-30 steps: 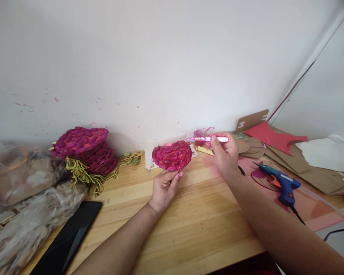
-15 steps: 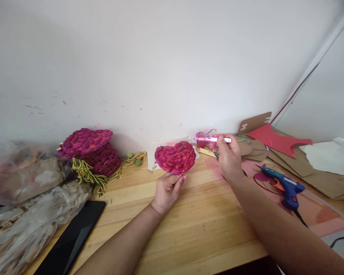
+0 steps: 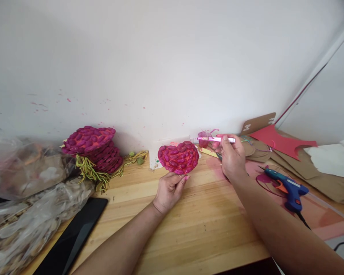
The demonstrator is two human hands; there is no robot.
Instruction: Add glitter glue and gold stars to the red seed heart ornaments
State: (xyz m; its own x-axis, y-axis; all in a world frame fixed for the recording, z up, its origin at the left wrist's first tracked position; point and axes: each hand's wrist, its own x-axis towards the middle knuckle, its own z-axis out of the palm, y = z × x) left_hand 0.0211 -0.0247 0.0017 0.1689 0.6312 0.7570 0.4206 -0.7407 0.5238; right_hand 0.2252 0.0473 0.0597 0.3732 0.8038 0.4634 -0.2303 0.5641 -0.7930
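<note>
My left hand (image 3: 169, 189) pinches the lower edge of a heart-shaped piece (image 3: 179, 157) covered in magenta-painted seeds, holding it upright above the wooden table (image 3: 195, 225). My right hand (image 3: 231, 156) is closed round a thin pink-and-white brush (image 3: 216, 139), held level. Its left tip sits by a small paint-stained cup (image 3: 203, 138) near the wall, just right of the heart piece.
A stack of similar magenta pieces with yellow-green cord (image 3: 94, 151) stands at the back left. Clear plastic bags (image 3: 23, 198) and a black tablet (image 3: 71, 240) lie at the left. A blue glue gun (image 3: 286, 187), red paper (image 3: 278, 138) and cardboard (image 3: 318, 179) lie right.
Both hands have stayed in the same grips. The whole scene has slid slightly rightward in view as my head turned; the brush stays by the cup.
</note>
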